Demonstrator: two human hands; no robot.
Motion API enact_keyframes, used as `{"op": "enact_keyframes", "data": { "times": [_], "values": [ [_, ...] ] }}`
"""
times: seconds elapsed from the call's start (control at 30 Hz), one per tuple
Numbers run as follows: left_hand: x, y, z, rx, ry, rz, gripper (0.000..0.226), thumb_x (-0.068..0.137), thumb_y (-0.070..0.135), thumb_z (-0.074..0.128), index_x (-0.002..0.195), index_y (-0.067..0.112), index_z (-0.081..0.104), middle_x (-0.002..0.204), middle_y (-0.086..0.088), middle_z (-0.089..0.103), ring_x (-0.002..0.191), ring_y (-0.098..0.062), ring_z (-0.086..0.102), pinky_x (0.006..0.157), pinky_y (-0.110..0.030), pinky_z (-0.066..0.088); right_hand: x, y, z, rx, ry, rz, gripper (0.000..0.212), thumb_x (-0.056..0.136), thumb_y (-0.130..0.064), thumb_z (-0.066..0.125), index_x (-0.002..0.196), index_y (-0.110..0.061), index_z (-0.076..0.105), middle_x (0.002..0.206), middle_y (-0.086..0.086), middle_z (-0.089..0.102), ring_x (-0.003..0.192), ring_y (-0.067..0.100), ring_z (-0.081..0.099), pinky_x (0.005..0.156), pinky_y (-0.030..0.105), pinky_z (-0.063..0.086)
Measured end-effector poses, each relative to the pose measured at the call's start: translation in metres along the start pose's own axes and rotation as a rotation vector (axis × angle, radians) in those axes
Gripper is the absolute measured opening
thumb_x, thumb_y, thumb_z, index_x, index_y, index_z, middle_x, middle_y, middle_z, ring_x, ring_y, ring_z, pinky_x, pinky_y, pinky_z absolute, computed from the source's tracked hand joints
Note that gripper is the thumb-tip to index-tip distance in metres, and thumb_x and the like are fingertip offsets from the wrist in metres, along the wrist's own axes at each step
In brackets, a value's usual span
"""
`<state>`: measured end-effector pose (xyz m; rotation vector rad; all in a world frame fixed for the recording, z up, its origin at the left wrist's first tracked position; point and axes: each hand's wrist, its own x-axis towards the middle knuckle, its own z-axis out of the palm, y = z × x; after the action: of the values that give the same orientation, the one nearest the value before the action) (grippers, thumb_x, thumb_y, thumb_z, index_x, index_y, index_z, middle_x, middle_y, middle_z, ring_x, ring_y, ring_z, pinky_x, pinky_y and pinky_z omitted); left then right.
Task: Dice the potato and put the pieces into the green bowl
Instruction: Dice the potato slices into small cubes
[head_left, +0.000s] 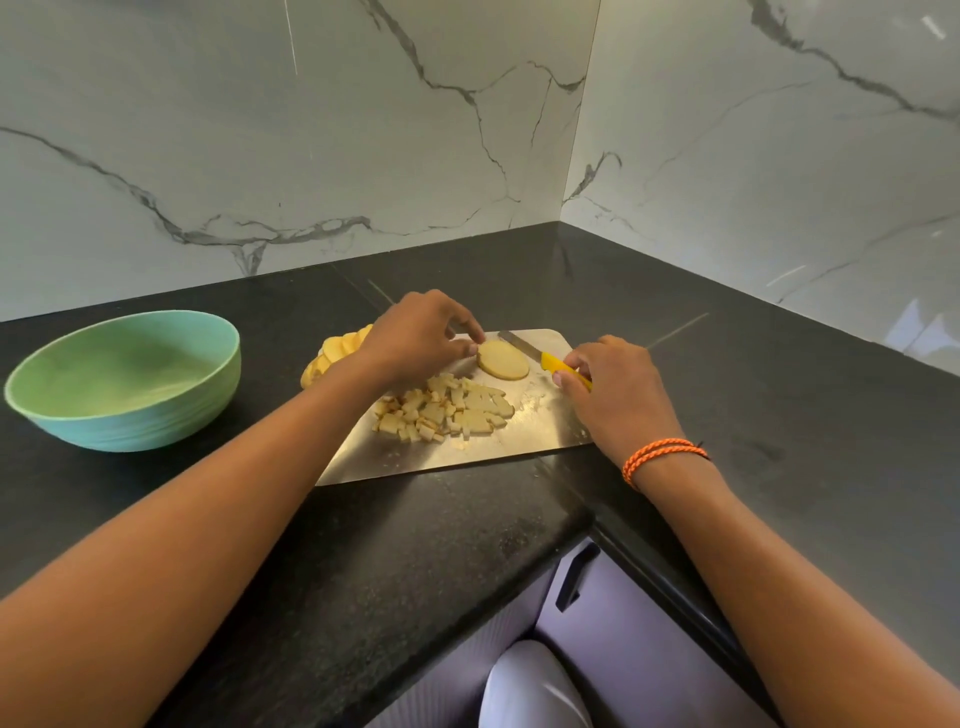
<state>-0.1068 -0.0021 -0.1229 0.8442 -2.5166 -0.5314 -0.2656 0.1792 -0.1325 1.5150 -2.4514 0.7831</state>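
A round potato slice (503, 359) lies flat on the steel cutting board (467, 457). My left hand (415, 338) pinches the slice's left edge with fingertips and thumb. My right hand (618, 389) grips the yellow handle of a knife (545, 356), whose blade lies on the board just behind the slice. A heap of diced potato pieces (447, 408) sits mid-board in front of the slice. More potato slices (332, 353) are stacked left of the board, partly hidden by my left wrist. The green bowl (124, 382) stands at the left and looks empty.
The black stone counter (311, 545) forms an inner corner, with marble walls (363, 156) behind and to the right. Its front edge runs close below the board. A drawer handle (574, 577) shows under the counter.
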Motion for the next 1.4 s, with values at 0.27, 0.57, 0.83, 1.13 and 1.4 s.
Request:
{"op": "enact_keyframes", "data": {
  "times": [0.27, 0.57, 0.83, 1.13, 1.4],
  "values": [
    [-0.002, 0.006, 0.016, 0.150, 0.021, 0.003, 0.042, 0.087, 0.064, 0.074, 0.120, 0.038, 0.077, 0.132, 0.013, 0.070, 0.111, -0.011, 0.064, 0.087, -0.038, 0.059, -0.015, -0.025, 0.001, -0.082, -0.097, -0.035, 0.024, 0.103, -0.036, 0.048, 0.121, -0.025, 0.058, 0.087, 0.001, 0.061, 0.078, 0.022, 0.060, 0.073, 0.041, 0.056],
    [0.004, 0.004, 0.021, 0.183, 0.009, -0.039, 0.043, 0.096, 0.053, 0.071, 0.134, 0.033, 0.072, 0.136, 0.011, 0.070, 0.115, -0.015, 0.066, 0.088, -0.037, 0.059, -0.018, -0.032, 0.002, -0.096, -0.045, 0.002, 0.042, 0.105, -0.032, 0.042, 0.146, -0.028, 0.052, 0.113, 0.012, 0.068, 0.101, 0.032, 0.063, 0.075, 0.039, 0.046],
    [0.003, 0.004, 0.021, 0.212, -0.005, -0.028, 0.046, 0.098, 0.054, 0.067, 0.136, 0.028, 0.071, 0.141, 0.015, 0.066, 0.116, -0.014, 0.066, 0.083, -0.033, 0.054, -0.022, -0.034, 0.000, -0.079, -0.052, -0.009, 0.043, 0.105, -0.031, 0.042, 0.147, -0.029, 0.052, 0.112, 0.011, 0.070, 0.099, 0.029, 0.064, 0.076, 0.037, 0.048],
    [0.003, 0.008, 0.020, 0.255, -0.012, -0.012, 0.052, 0.097, 0.059, 0.066, 0.138, 0.027, 0.069, 0.144, 0.013, 0.064, 0.119, -0.015, 0.065, 0.077, -0.030, 0.050, -0.023, -0.036, -0.001, -0.085, -0.023, -0.021, 0.042, 0.106, -0.033, 0.042, 0.146, -0.030, 0.054, 0.115, 0.010, 0.071, 0.100, 0.029, 0.065, 0.081, 0.039, 0.053],
    [0.003, 0.008, 0.021, 0.258, -0.001, -0.014, 0.049, 0.095, 0.058, 0.069, 0.130, 0.024, 0.075, 0.143, 0.014, 0.065, 0.111, -0.014, 0.068, 0.071, -0.025, 0.045, -0.018, -0.038, 0.001, -0.156, -0.114, -0.036, 0.041, 0.105, -0.030, 0.042, 0.144, -0.028, 0.055, 0.121, 0.013, 0.068, 0.106, 0.034, 0.064, 0.085, 0.041, 0.051]
  ]
}}
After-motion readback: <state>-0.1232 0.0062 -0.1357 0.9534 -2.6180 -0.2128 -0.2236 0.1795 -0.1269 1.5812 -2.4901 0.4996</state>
